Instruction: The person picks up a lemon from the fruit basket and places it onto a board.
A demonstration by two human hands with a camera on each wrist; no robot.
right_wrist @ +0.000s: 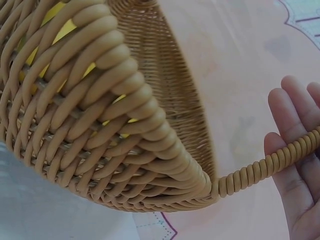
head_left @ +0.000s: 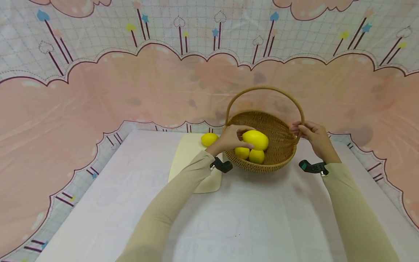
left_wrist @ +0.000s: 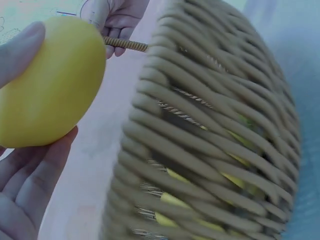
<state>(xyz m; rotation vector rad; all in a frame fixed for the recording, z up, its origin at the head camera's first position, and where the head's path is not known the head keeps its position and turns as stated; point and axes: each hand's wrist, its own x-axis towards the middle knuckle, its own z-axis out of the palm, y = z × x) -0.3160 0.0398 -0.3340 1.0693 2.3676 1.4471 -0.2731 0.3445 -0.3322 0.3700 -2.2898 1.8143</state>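
Note:
My left hand [head_left: 233, 138] grips a yellow lemon [head_left: 255, 140] between thumb and fingers, over the front left part of a wicker basket [head_left: 281, 145]. In the left wrist view the held lemon [left_wrist: 55, 82] shows large beside the basket's woven rim [left_wrist: 135, 130]. Below it, two more lemons [head_left: 256, 156] lie inside the basket. On the other side, my right hand [head_left: 314, 136] holds the lower right end of the arched handle [head_left: 265, 87]. The right wrist view shows the wound handle [right_wrist: 250, 176] lying across the fingers of that hand [right_wrist: 297, 165].
Left of the basket a pale cream board [head_left: 183, 171] lies on the white-covered table [head_left: 262, 214]. Another lemon [head_left: 209, 139] is at the board's far end. A pink printed backdrop [head_left: 157, 87] rises behind the table and along both sides.

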